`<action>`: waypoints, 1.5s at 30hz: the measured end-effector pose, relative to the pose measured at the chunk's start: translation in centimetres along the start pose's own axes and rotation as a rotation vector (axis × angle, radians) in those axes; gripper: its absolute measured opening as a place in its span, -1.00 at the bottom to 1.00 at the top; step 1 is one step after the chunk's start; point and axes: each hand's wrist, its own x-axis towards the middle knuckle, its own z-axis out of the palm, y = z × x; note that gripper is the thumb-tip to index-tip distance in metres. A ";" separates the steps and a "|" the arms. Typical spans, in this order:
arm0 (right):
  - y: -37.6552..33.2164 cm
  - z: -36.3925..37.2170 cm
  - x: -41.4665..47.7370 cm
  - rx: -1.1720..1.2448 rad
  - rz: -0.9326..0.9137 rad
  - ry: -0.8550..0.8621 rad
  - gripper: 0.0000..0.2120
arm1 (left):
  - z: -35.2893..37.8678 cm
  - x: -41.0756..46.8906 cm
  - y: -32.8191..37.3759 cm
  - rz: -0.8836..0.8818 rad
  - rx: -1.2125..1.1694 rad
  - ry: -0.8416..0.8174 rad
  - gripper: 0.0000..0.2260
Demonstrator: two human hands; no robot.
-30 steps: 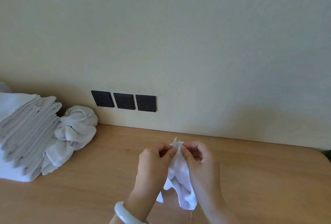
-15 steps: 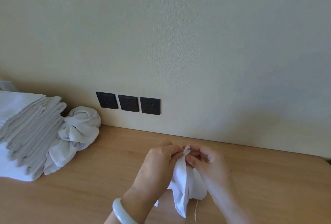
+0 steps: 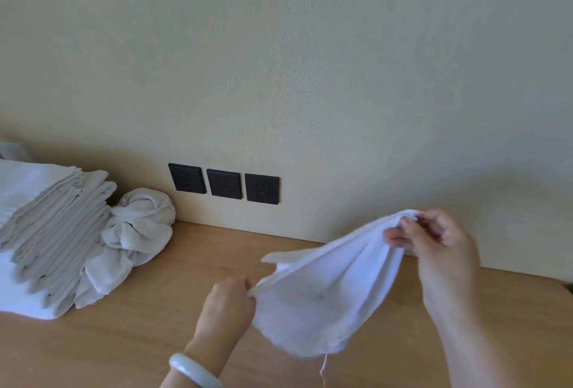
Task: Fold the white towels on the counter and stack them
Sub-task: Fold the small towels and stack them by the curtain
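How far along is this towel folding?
Done: a stack of folded towels sits at the left. In hand: the left hand and right hand pinch one white towel, spread between them, unfolded. Left: folding it, plus the crumpled towel beside the stack.

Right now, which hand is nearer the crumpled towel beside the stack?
Left. The left hand is right of the crumpled towel; the right hand is farther right.

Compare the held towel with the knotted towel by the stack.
The held towel is spread out between the left hand and right hand; the knotted towel is bunched tight. The held towel hangs from those hands; the knotted towel lies on the counter against the stack. Both are white.
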 end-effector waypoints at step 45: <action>0.2 -5.9 7.1 -0.130 0.115 -0.068 -0.87 | -16.6 5.8 8.7 0.187 -0.649 -0.065 -0.93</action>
